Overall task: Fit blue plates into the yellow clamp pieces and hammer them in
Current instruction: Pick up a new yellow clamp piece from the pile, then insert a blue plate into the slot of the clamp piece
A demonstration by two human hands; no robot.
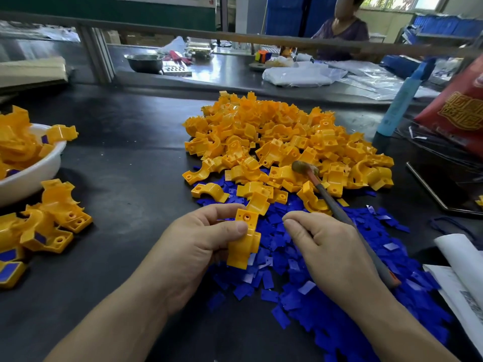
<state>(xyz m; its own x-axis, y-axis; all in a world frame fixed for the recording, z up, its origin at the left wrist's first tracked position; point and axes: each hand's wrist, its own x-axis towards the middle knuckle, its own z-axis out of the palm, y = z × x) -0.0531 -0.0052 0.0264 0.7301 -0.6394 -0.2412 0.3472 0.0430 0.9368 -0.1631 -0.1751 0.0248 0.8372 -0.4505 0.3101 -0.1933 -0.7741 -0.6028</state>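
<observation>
Yellow plastic clamp piece (245, 236), held above the near edge of the blue plates (326, 283), is pinched in the left hand (203, 239): thumb across its front face just below a round hole, fingers curled behind its upper part, its lower end hanging free below the hand. Right hand (332, 249), just beside the piece and not touching it, is closed around the handle of a hammer (347, 220), with thumb and forefinger tips brought together near the plates; whether a plate lies between them cannot be told. Hammer head rests on the heap of loose yellow clamp pieces (282, 142) that lies beyond the hands, its near edge overlapping the plates on the dark table (125, 173). At far left, a white bowl (39, 168) holds yellow pieces, and more pieces showing blue faces lie beside it (47, 226). At right stand a blue bottle (400, 103) and a red bag (460, 108); papers (460, 273) lie nearer. A second person (342, 30) sits behind the far bench.
</observation>
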